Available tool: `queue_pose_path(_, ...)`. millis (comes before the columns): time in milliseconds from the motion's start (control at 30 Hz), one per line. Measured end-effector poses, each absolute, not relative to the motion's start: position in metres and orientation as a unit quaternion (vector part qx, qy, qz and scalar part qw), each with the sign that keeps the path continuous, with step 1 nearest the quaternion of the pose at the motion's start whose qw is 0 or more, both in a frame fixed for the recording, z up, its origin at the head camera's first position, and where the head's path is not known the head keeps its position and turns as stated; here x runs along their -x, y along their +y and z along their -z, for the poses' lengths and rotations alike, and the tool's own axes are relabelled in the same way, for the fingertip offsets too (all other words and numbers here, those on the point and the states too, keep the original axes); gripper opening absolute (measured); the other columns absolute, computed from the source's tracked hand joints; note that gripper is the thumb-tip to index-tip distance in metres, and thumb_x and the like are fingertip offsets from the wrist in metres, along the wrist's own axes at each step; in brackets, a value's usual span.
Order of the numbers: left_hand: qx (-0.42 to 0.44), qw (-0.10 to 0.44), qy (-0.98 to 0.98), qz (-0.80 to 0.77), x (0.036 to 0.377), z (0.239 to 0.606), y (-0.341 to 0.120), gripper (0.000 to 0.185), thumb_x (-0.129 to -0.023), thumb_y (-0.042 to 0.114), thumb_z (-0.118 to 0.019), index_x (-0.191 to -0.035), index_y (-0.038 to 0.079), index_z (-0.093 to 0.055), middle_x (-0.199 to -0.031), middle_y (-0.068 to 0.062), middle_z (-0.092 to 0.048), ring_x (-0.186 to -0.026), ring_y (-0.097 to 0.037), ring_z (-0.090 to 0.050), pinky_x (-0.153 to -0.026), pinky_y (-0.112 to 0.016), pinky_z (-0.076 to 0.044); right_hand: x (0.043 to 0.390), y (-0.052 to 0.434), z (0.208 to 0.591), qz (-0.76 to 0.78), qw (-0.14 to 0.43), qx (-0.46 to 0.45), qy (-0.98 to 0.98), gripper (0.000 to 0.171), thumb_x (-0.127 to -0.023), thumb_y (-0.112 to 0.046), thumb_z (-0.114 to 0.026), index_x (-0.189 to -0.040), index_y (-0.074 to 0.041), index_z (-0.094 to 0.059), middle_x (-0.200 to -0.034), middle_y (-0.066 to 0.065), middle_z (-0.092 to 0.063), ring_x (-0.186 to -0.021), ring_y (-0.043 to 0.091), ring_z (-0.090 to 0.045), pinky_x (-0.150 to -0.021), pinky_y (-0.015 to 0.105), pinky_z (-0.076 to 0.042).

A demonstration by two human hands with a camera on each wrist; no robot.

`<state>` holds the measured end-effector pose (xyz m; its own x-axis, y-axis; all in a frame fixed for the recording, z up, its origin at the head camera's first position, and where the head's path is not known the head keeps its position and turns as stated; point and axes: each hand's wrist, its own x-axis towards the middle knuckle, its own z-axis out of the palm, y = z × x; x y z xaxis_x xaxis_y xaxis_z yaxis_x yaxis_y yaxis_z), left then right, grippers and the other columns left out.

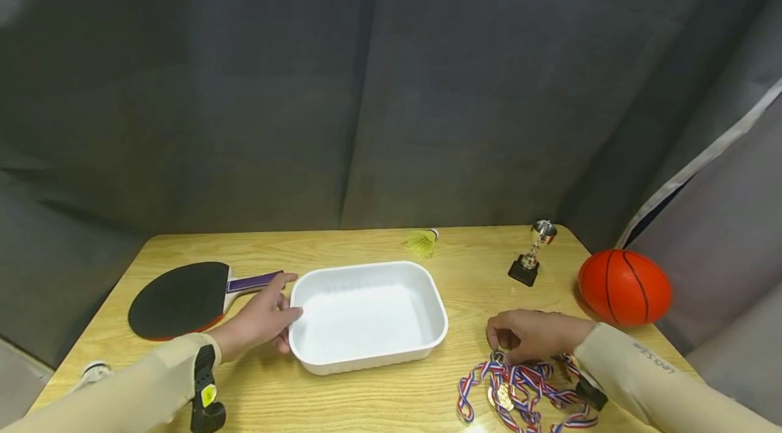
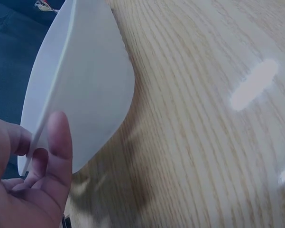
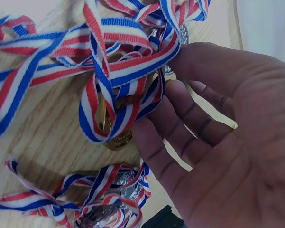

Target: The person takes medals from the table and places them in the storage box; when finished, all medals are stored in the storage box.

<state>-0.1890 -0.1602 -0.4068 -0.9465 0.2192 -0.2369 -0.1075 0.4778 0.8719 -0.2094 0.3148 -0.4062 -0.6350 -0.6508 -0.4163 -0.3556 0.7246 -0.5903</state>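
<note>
Tray (image 1: 369,317) sits on the table (image 1: 391,399), its left rim (image 1: 293,341) pinched by your left hand (image 1: 263,316); right of it, your right hand (image 1: 537,334) pinches a silver medal (image 1: 497,356) among tangled ribbons (image 1: 533,380).

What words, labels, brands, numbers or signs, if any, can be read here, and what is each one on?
No text can be read with certainty.
Dark lettering on the right sleeve: too small and blurred to read.
Yellow label on the left wrist's black strap: any marks are too small to read.
Gold medal: raised detail, too blurred to show any words.
</note>
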Motion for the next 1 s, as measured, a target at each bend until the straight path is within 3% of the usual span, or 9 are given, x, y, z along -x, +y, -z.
queue_pose_path(667,-0.032,0.167,0.838,-0.519,0.189,0.410,-0.161,0.071,-0.105,0.004,-0.057,-0.164,0.003,-0.018,-0.093,-0.017,-0.058,-0.057,-0.018,-0.065,-0.053,-0.034,-0.063,0.207,0.306,0.406,0.183,0.300,0.264,0.898,0.017,-0.088,-0.011,-0.081,-0.088,-0.015,-0.064,-0.077,-0.011,-0.058,-0.068,0.001,-0.049,-0.061,0.018,-0.044)
queue_pose_path(1000,-0.029,0.168,0.836,-0.522,0.189,0.410,-0.160,0.071,-0.105,0.004,-0.057,-0.164,0.004,-0.018,-0.091,-0.015,-0.057,-0.056,-0.018,-0.064,-0.052,-0.033,-0.063,0.208,0.306,0.406,0.194,0.327,0.241,0.893,0.016,-0.088,-0.010,-0.080,-0.087,-0.014,-0.065,-0.078,-0.009,-0.057,-0.071,0.004,-0.049,-0.064,0.018,-0.043)
